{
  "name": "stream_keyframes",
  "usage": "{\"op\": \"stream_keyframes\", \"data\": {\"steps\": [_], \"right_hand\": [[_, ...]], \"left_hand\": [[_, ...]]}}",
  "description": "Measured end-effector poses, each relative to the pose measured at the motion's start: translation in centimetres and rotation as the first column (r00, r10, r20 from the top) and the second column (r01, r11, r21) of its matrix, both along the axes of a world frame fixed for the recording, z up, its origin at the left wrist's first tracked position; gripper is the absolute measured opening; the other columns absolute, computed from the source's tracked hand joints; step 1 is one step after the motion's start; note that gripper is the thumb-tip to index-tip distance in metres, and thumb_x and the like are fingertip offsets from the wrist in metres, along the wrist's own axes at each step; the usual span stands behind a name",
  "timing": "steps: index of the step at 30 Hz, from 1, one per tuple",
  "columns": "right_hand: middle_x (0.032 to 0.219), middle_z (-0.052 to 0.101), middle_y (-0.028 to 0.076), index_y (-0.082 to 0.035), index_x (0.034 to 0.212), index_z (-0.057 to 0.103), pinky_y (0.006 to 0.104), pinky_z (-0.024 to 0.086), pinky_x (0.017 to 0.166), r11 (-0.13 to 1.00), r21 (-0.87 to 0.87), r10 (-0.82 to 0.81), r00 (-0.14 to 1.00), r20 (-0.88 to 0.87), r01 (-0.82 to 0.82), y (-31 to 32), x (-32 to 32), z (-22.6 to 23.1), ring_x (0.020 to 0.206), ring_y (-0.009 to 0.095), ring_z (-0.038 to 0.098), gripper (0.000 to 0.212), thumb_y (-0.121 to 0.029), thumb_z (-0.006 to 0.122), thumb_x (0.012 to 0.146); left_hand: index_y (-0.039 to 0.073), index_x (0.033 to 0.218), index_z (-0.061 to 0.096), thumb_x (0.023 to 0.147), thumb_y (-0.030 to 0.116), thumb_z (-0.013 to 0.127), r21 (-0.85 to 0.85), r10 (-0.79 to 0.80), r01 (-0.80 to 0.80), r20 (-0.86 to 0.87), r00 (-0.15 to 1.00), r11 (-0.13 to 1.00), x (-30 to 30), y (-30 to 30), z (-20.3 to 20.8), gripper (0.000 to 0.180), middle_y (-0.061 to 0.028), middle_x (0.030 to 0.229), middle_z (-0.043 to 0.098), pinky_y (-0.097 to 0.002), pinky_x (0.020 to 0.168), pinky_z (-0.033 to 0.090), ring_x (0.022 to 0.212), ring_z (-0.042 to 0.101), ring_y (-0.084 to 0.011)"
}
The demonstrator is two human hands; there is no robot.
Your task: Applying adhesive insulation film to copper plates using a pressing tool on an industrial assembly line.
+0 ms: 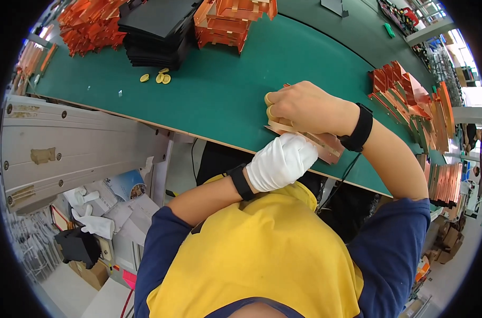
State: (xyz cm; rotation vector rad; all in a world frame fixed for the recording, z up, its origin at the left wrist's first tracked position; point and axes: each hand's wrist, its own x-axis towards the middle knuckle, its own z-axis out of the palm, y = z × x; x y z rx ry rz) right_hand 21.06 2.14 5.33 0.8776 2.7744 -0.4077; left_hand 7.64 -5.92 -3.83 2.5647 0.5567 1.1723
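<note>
A bent copper-coloured sheet piece [328, 147] lies at the near edge of the green table, partly covered by my hands. My left hand [283, 163], in a white glove, is closed on its near edge, the fingers mostly hidden. Over its far side my bare right hand [311, 108] is curled, with yellow finger cots on the fingertips. Those fingers press together on the sheet, and the exact grip is hidden under the hand. Each wrist wears a black band, and a cable hangs from the right one.
Along the far left stand orange sheet parts [90, 26], a stack of black panels [158, 32] and an orange-copper stack [231, 21]. Several yellow finger cots [160, 78] lie before the panels. More copper parts [405, 98] sit at right. Below left is an open drawer [82, 148].
</note>
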Motion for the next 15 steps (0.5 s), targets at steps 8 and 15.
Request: {"op": "stream_keyframes", "data": {"steps": [8,15], "right_hand": [[0.081,0.05,0.004,-0.005,0.082,0.055,0.0289,0.042,0.067,0.749,-0.355,-0.647,0.5,-0.576,0.56,-10.3,10.7,4.4,0.075,0.017,0.05,0.012,-0.01,0.065,0.088],[0.101,0.063,0.006,-0.004,0.108,0.062,0.0272,0.051,0.076,0.098,-0.891,-0.317,-0.835,-0.45,0.443,-38.9,22.0,-3.9,0.084,0.018,0.064,0.019,-0.013,0.061,0.092]], "left_hand": [[0.004,0.101,0.063,0.073,0.004,0.062,-0.023,-0.04,0.037,-0.16,0.986,0.999,-0.3,0.4,0.5,0.028,-0.008,0.085,0.059,-0.0354,0.064,0.049,0.076,0.058,-0.0265],[0.005,0.103,0.065,0.068,-0.004,0.061,-0.023,-0.069,0.066,-0.204,0.977,0.998,0.3,0.9,2.0,0.036,-0.0081,0.084,0.06,-0.0367,0.062,0.048,0.075,0.058,-0.0271]]}}
